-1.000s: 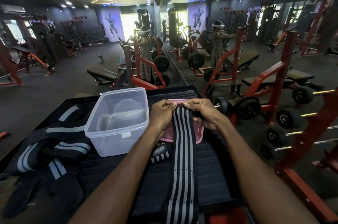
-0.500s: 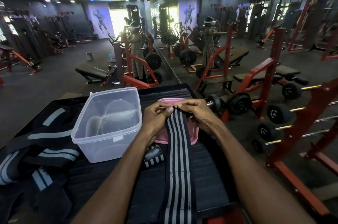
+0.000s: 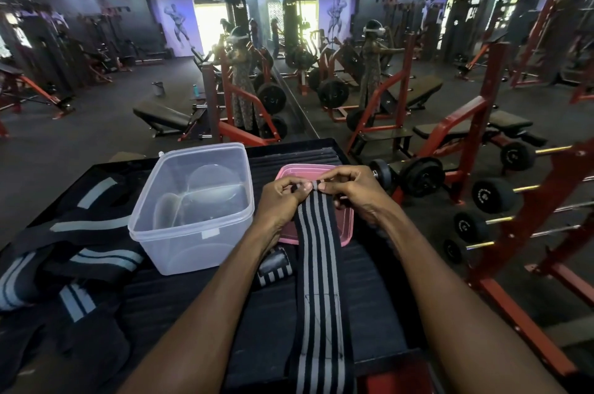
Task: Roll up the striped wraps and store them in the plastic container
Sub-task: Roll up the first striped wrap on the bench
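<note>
Now both hands [image 3: 283,197] [image 3: 352,189] pinch striped wrap [image 3: 318,252] end, over pink lid [image 3: 291,170]

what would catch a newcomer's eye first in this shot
Both hands, left hand and right hand, pinch the far end of a long striped wrap at centre, over a pink lid. Left of them stands a clear plastic container, with more wraps piled at far left.

Two hands [image 3: 286,197] [image 3: 353,191], one clear plastic container [image 3: 193,210], one pink lid [image 3: 344,226], one stretched striped wrap [image 3: 318,265], one rolled wrap [image 3: 276,266].
</note>
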The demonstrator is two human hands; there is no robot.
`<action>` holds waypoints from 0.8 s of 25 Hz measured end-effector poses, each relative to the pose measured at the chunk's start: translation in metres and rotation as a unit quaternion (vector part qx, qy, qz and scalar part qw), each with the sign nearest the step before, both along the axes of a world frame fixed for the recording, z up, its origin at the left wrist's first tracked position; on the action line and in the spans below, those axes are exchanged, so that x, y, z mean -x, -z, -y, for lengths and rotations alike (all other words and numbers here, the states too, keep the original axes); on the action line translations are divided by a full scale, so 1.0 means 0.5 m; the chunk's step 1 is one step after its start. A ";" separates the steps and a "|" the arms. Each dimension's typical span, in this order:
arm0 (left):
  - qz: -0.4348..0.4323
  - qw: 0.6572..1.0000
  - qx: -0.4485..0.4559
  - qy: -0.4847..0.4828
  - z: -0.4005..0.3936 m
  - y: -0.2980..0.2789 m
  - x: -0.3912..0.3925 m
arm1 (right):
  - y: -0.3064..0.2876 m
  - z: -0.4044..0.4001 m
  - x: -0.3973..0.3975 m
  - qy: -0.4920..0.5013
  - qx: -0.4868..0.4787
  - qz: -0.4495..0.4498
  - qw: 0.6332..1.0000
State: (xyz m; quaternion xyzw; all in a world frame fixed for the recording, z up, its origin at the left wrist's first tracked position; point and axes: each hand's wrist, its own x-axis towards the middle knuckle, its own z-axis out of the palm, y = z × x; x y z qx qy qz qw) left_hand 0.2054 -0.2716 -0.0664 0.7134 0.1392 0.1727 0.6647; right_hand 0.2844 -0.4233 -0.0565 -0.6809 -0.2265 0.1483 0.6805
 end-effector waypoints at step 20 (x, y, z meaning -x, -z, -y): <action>-0.008 0.995 0.102 0.007 0.024 -0.002 0.001 | -0.004 0.003 0.007 -0.011 -0.061 0.001 0.998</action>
